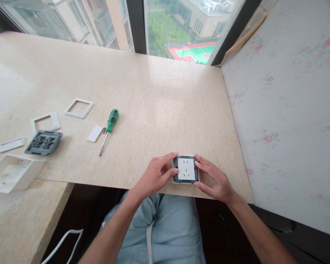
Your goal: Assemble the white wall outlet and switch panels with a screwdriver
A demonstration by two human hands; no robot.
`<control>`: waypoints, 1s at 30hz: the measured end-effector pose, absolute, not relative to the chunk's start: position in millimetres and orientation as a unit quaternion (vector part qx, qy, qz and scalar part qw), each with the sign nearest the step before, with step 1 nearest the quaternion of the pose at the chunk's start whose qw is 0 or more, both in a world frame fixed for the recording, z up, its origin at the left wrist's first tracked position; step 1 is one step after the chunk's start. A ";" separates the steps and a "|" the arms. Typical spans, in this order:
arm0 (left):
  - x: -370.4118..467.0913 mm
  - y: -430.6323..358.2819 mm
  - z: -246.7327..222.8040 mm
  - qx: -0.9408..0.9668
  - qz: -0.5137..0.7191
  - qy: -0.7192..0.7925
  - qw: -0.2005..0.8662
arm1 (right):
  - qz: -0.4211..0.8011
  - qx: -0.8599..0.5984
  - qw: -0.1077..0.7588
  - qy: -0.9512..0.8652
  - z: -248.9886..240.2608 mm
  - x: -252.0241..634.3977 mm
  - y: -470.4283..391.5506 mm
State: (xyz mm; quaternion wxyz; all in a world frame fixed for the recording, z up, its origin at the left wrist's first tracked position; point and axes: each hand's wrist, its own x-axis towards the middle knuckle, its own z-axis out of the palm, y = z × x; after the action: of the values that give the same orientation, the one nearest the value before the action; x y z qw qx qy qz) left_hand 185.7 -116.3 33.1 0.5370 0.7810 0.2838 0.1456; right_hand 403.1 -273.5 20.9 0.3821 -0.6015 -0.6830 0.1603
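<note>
At the left corner of the desk, over the seam near the front edge, an open white box. Just behind, a thin white piece, then a grey block, beside or leaning on a white frame, hard to tell which. Farther back, another white frame. Next, a little white plate, tiny screws and a green screwdriver; easy to scatter with a careless left arm. Near the front edge, toward the right corner, left hand pinching one side of the socket, thumb on its face; right hand curled around the other side, fingertips and thumb touching. Holes facing up; flat on the desk or lifted a bit, cannot tell. Could drop onto the lap if pulled too near or squeezed unevenly. At far right, a flowery wall, maybe in the way of a wide right elbow.
</note>
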 end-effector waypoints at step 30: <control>184.6 -115.7 23.8 0.764 0.134 0.286 0.563 | 0.181 -0.623 0.348 -0.677 13.5 405.6 -275.5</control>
State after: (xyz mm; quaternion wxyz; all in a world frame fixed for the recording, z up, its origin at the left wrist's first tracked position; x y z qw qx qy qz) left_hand 184.6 -115.7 23.8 0.5628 0.7637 0.2864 0.1345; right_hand 405.6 -275.5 13.5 0.3477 -0.6230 -0.6768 0.1813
